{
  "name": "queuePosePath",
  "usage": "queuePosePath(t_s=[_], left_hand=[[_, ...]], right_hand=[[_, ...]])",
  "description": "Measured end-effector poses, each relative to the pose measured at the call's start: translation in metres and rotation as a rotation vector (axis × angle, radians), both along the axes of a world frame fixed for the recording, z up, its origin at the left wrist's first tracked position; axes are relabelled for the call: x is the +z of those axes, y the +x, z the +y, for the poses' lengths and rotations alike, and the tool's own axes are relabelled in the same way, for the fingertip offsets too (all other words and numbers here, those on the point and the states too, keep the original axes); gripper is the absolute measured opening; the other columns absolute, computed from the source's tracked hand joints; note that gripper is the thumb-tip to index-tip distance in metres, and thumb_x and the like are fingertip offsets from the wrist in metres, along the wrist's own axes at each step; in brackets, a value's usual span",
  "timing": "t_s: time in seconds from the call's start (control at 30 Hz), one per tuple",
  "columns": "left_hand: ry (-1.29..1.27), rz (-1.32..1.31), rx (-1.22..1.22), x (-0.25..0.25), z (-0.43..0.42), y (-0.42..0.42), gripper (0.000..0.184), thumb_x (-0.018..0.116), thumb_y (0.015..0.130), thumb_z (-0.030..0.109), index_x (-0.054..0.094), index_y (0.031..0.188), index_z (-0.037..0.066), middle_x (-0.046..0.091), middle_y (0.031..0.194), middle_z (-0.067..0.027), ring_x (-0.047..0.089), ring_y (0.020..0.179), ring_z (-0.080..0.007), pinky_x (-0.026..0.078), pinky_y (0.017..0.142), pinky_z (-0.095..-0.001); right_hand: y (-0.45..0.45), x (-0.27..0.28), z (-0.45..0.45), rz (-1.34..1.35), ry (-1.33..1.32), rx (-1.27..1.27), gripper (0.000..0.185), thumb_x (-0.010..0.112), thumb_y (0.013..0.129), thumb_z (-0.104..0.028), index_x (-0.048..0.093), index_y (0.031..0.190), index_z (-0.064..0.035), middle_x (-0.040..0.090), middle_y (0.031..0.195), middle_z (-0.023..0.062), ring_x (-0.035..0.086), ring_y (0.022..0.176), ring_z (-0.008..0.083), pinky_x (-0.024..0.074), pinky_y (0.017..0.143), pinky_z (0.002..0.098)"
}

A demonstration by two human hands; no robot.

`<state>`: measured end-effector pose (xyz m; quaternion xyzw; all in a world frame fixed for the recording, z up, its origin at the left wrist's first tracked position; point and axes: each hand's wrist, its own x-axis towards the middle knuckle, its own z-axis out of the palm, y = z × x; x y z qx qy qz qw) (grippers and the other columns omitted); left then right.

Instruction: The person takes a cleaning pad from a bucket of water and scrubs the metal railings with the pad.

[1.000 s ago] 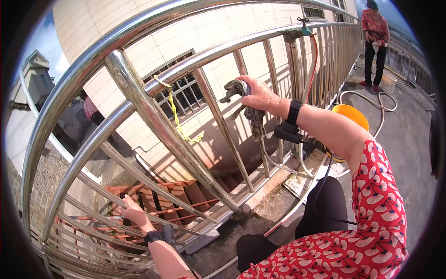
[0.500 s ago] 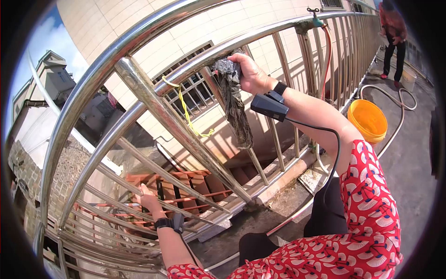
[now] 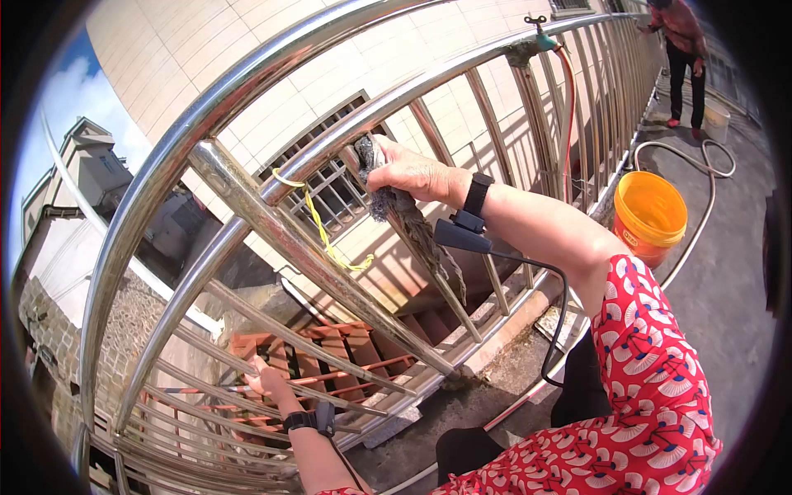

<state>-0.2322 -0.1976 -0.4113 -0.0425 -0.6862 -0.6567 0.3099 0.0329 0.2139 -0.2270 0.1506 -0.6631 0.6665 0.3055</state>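
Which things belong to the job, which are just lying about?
In the job, it seems:
rag, in right hand
railing, left hand at it

Just about:
cord, tied on railing
tap
bucket, untouched, role unclear

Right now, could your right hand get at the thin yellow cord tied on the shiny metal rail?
Probably yes: the right hand is close to the thin yellow cord, and the shiny metal rail between them looks uncovered. However, it holds a rumpled dark-grey rag, which might hinder grasping.
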Motion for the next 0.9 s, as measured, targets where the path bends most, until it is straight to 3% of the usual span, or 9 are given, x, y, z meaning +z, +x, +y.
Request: queuePosePath(t_s=[0.17,0.3,0.43,0.5,0.53,0.6,0.67,0.73,0.9], left_hand=[[-0.039,-0.054,0.104,0.030,0.018,0.040,0.027,0.061,0.088,0.020,0.056,0.096,-0.006,0.059,0.086,-0.0111,0.054,0.077,-0.0225,0.042,0.073,-0.0355],[0.025,-0.023,0.029,0.000,0.002,0.014,0.032,0.063,0.087,0.023,0.059,0.101,-0.006,0.059,0.085,-0.0140,0.053,0.075,-0.0251,0.041,0.070,-0.0389],[-0.072,0.097,0.043,0.010,0.001,0.014,0.039,0.065,0.084,0.028,0.058,0.094,-0.009,0.060,0.089,-0.0183,0.053,0.074,-0.0264,0.044,0.069,-0.0373],[-0.125,0.092,0.116,0.001,-0.008,0.001,0.040,0.063,0.086,0.029,0.057,0.096,-0.010,0.060,0.085,-0.0168,0.054,0.074,-0.0250,0.045,0.069,-0.0369],[0.016,0.024,0.088,0.017,0.010,0.019,0.036,0.065,0.086,0.030,0.056,0.093,-0.005,0.052,0.067,-0.0085,0.047,0.057,-0.0172,0.038,0.051,-0.0302],[-0.026,0.039,0.043,0.021,0.006,0.023,0.037,0.064,0.087,0.029,0.054,0.098,-0.006,0.051,0.066,-0.0080,0.047,0.057,-0.0174,0.039,0.051,-0.0306],[-0.015,0.017,0.133,0.024,0.012,0.026,0.038,0.063,0.087,0.028,0.054,0.099,-0.006,0.051,0.065,-0.0083,0.047,0.056,-0.0178,0.039,0.051,-0.0306],[0.067,-0.088,0.173,0.029,0.015,0.031,0.043,0.063,0.087,0.023,0.052,0.114,-0.009,0.059,0.091,-0.0165,0.058,0.071,-0.0192,0.046,0.055,-0.0313],[0.085,-0.096,0.214,0.053,0.039,0.057,0.038,0.062,0.087,0.020,0.051,0.110,-0.008,0.056,0.081,-0.0116,0.049,0.056,-0.0155,0.042,0.050,-0.0283]], right_hand=[[-0.026,0.005,0.012,-0.054,-0.215,0.077,0.049,0.060,0.071,0.002,0.048,0.118,-0.0050,0.050,0.071,-0.0016,0.050,0.060,0.0070,0.0421,0.054,0.0233],[-0.025,-0.008,0.007,0.047,-0.230,0.170,0.036,0.065,0.070,0.000,0.047,0.100,-0.0011,0.052,0.074,0.0018,0.052,0.060,0.0094,0.0462,0.055,0.0245],[-0.026,-0.010,0.002,0.212,0.033,-0.078,0.052,0.070,0.069,-0.014,0.047,0.112,0.0024,0.056,0.086,0.0043,0.054,0.073,0.0106,0.0480,0.065,0.0262],[-0.033,-0.027,0.004,0.243,0.215,-0.355,0.042,0.065,0.074,-0.013,0.052,0.112,-0.0014,0.058,0.084,0.0020,0.054,0.074,0.0075,0.0479,0.068,0.0254],[-0.037,-0.039,0.005,0.251,0.221,-0.360,0.049,0.068,0.071,-0.017,0.050,0.112,0.0009,0.058,0.086,0.0045,0.055,0.077,0.0104,0.0484,0.070,0.0268],[-0.021,-0.056,-0.008,0.273,0.233,-0.514,0.056,0.070,0.069,-0.022,0.048,0.114,0.0033,0.058,0.089,0.0076,0.057,0.080,0.0157,0.0491,0.074,0.0295],[-0.032,-0.095,-0.004,0.189,0.163,-0.430,0.040,0.065,0.074,-0.011,0.051,0.111,-0.0034,0.057,0.085,0.0007,0.053,0.076,0.0073,0.0475,0.069,0.0249],[-0.022,-0.137,-0.012,0.048,0.006,-0.346,0.057,0.067,0.067,-0.014,0.046,0.118,0.0018,0.055,0.097,0.0076,0.052,0.090,0.0140,0.0453,0.082,0.0284],[-0.005,-0.253,-0.021,-0.184,-0.277,-0.333,0.059,0.065,0.067,-0.005,0.045,0.123,-0.0052,0.055,0.104,0.0051,0.051,0.097,0.0128,0.0420,0.088,0.0266]])
